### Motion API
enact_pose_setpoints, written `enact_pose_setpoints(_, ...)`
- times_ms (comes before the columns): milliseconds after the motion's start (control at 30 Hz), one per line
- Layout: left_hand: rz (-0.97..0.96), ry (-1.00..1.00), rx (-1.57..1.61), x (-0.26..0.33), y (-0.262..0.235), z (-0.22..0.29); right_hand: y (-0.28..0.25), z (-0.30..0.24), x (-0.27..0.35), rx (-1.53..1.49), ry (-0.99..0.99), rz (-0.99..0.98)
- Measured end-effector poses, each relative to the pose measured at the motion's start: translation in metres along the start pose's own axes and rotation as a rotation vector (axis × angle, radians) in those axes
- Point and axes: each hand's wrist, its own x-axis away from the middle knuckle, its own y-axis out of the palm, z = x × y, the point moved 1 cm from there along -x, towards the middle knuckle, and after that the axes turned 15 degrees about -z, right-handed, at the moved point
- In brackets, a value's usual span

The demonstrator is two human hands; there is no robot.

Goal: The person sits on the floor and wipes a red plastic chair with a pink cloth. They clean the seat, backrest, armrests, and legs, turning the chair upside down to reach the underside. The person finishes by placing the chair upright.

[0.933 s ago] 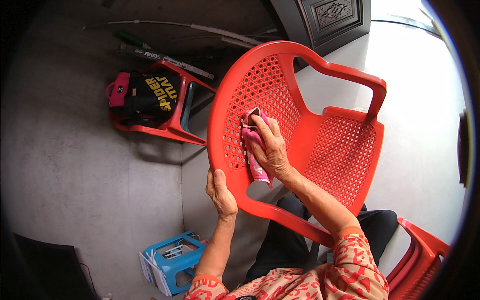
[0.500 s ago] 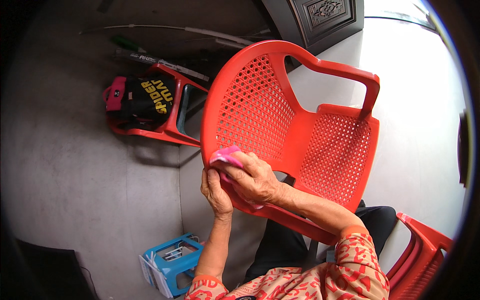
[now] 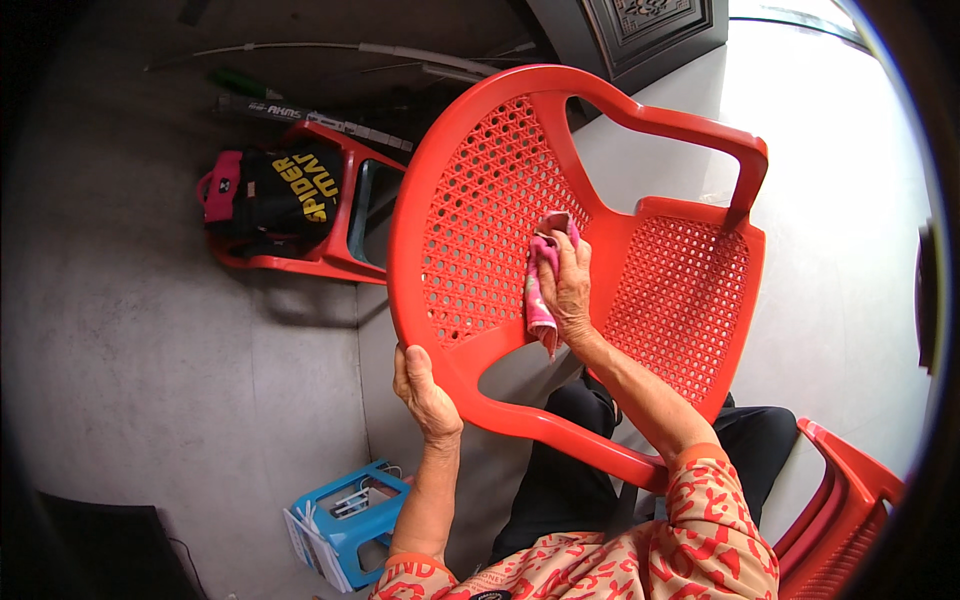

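Observation:
A red plastic armchair (image 3: 590, 110) with a perforated back and seat is tilted in front of me. My left hand (image 3: 428, 398) grips the rim of its backrest at the near left, thumb on the front and the fingers partly hidden behind. In my right hand (image 3: 567, 290) is a pink patterned cloth (image 3: 540, 300), pressed against the inner face of the backrest near where it meets the seat. One end of the cloth hangs down below my fingers.
Another red chair (image 3: 285, 262) at the left carries a black and pink bag (image 3: 290, 195). A blue plastic stool (image 3: 350, 525) stands at the lower left. More red chairs (image 3: 845, 500) are at the lower right. A dark carved panel (image 3: 650, 45) lies beyond.
My right hand and the cloth have moved from the left rim, beside my left hand, up and right onto the backrest's perforated part. My left hand still holds the rim.

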Motion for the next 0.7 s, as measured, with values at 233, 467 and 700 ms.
enact_pose_setpoints(233,-0.008,0.001,0.055,-0.002,0.001,0.0,0.002,0.057,0.021,-0.083,0.642,-0.213)
enact_pose_setpoints(467,-0.011,0.009,0.085,-0.004,0.009,0.008,-0.013,-0.026,0.017,-0.224,0.395,-0.304)
enact_pose_setpoints(700,-0.022,-0.025,0.147,-0.005,-0.005,-0.013,-0.041,-0.117,0.034,-0.266,-0.017,-0.511)
